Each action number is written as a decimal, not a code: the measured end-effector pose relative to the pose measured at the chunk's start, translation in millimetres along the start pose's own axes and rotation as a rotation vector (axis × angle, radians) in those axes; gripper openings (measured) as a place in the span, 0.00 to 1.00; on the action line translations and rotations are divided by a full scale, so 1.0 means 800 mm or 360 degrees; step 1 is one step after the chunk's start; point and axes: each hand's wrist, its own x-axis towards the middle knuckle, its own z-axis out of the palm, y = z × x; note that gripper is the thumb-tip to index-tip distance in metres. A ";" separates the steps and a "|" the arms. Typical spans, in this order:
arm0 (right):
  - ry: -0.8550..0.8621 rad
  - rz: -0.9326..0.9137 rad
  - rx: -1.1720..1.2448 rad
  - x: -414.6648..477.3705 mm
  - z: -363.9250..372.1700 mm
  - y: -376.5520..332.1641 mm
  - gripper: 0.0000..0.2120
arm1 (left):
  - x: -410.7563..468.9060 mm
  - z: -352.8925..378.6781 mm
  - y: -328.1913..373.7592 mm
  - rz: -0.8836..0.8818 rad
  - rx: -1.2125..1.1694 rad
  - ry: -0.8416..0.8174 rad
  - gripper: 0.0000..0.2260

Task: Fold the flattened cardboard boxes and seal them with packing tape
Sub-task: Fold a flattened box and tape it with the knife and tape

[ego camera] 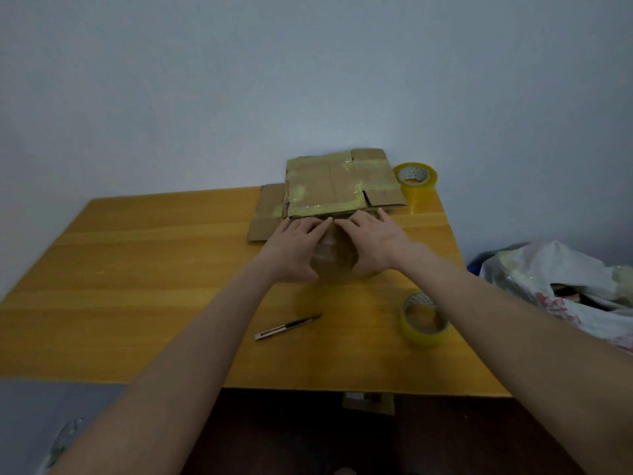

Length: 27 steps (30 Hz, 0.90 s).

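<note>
Worktop (154, 269): yellow wood, carrying everything but the bag.
Knife (287, 326): slim cutter, lying flat well nearer the person than the flattened cardboard (337, 186).
Left hand (296, 246): laid palm down on the box, just in front of the cardboard stack; grip loose, fingers straight and clasping nothing.
Box (334, 260): brown, glossy with tape, between both hands and touching the stack's near edge; blurred, so its shape is probably a folded carton.
Flattened cardboard: taped sheets stacked at the worktop's far edge.
Right hand (371, 243): mirrors the left, fingertips almost meeting it; grip likewise loose, fingers straight.
Far tape roll (416, 181): just right of the stack.
Near tape roll (424, 320): well in front of it.
Plastic bag (555, 279): off the worktop's right side.
</note>
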 end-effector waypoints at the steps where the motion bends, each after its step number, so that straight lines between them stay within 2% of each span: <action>1: 0.0041 0.0017 0.0041 0.000 0.001 -0.006 0.47 | -0.002 0.001 -0.002 -0.0012 -0.0016 0.0070 0.45; 3: 0.0086 0.0151 0.0156 -0.003 0.000 -0.019 0.46 | -0.010 0.010 -0.003 -0.0127 -0.0285 0.0481 0.37; 5: 0.0061 0.0344 0.0237 -0.005 -0.003 -0.029 0.42 | -0.024 0.027 -0.001 -0.0452 -0.0714 0.1027 0.25; 6: 0.0029 0.0442 0.0250 -0.006 -0.003 -0.033 0.40 | -0.032 0.040 0.001 -0.0648 -0.0842 0.1150 0.18; 7: 0.0001 0.0532 0.0254 -0.007 -0.001 -0.037 0.39 | -0.038 0.058 0.002 -0.0803 -0.0877 0.1106 0.13; 9: -0.0044 0.0679 0.0261 -0.010 0.005 -0.043 0.38 | -0.045 0.104 0.001 -0.0932 -0.0841 0.0619 0.10; 11: -0.0075 0.0766 0.0263 -0.010 0.013 -0.050 0.38 | -0.055 0.150 0.003 -0.0925 -0.0788 0.0012 0.14; 13: -0.0073 0.0809 0.0301 -0.007 0.018 -0.056 0.38 | -0.064 0.187 0.003 -0.0869 -0.0651 -0.0244 0.17; 17: -0.0079 0.0856 0.0469 0.002 0.018 -0.064 0.46 | -0.069 0.210 -0.008 -0.0903 -0.0525 -0.0164 0.10; 19: -0.0086 0.0900 0.0571 0.006 0.019 -0.067 0.48 | -0.065 0.211 -0.024 -0.1015 -0.0570 -0.0083 0.09; 22: 0.0010 0.0955 0.0741 0.014 0.027 -0.072 0.45 | -0.062 0.209 -0.052 -0.1191 -0.0690 -0.0006 0.11; 24: 0.0041 0.0969 0.0825 0.018 0.032 -0.074 0.43 | -0.059 0.205 -0.060 -0.1195 -0.0785 0.0044 0.14; 25: 0.0038 0.0960 0.0861 0.018 0.034 -0.074 0.43 | -0.057 0.198 -0.057 -0.1154 -0.0867 0.0154 0.15; 27: 0.0054 0.0904 0.0968 0.013 0.037 -0.068 0.43 | -0.055 0.171 -0.037 -0.0970 -0.1156 0.0559 0.17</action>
